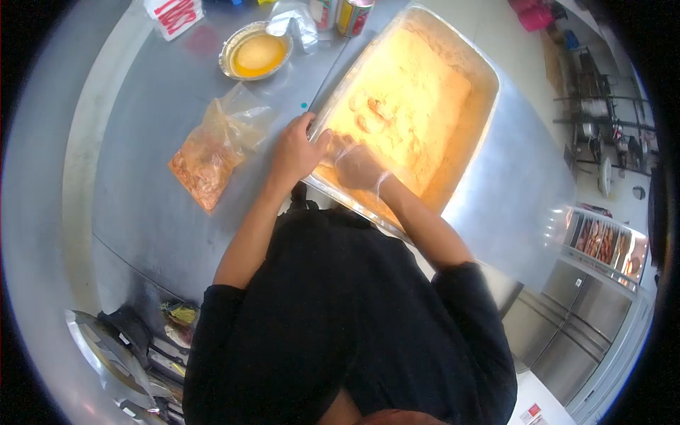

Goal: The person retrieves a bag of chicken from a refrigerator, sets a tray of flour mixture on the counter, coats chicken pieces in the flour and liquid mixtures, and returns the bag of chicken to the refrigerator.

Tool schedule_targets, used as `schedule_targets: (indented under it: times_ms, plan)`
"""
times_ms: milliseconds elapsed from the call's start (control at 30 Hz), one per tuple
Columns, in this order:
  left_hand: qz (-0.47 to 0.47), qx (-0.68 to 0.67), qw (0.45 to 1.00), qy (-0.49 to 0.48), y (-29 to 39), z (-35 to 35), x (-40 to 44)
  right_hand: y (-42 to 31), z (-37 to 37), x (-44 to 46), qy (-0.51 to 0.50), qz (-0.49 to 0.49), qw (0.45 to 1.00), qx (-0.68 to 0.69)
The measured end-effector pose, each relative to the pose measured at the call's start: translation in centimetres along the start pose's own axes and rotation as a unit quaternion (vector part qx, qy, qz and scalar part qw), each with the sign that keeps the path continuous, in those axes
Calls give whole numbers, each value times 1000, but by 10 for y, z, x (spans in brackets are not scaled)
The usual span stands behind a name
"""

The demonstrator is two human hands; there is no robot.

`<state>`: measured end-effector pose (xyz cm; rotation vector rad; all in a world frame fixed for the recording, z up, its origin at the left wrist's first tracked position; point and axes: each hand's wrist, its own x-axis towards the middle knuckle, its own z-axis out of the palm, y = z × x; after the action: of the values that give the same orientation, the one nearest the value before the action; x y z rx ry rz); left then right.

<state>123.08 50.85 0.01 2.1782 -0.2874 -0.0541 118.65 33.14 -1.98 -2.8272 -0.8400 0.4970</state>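
A deep metal pan [489,106] stands at a slant in front of me, with a layer of orange-yellow powdery coating [425,92] inside. Several coated lumps [372,117] lie partly buried in it. My left hand [296,150] is bare and grips the pan's near left rim, its thumb toward the inside. Inside the pan's near left corner is my right hand [360,168], in a clear plastic glove. It is low in the coating, and its fingers are blurred and partly hidden, so their hold cannot be made out.
Left of the pan, a clear plastic bag [205,163] of reddish, meat-like pieces lies on the metal table [142,177]. Farther back stand a foil bowl [255,53] of yellow liquid, a crumpled clear bag [294,25] and a can [354,15]. Racks and shelving [595,127] line the right side.
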Motion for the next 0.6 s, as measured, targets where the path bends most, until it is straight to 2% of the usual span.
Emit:
schedule_targets:
  times_ms: [67,167,267,333,367,467,600]
  plan:
    - [-15,-4,1000,-17,-1,0,1,-2,-1,-1,-79,36,996,-1]
    - [-10,-14,1000,-6,2,-2,1,19,21,-19,76,-5,994,83]
    - [-44,-21,999,-20,12,-7,1,24,-23,-30,-7,209,958,196]
    - [-36,-16,999,-19,14,-8,1,37,-30,-38,83,247,915,309]
    - [-32,-10,999,-19,14,-10,1,48,-34,-43,129,264,884,365]
    - [-40,3,999,-34,16,-12,2,81,-11,-54,229,192,751,590]
    - [-23,4,1000,-20,12,-10,0,71,-26,-78,313,140,531,775]
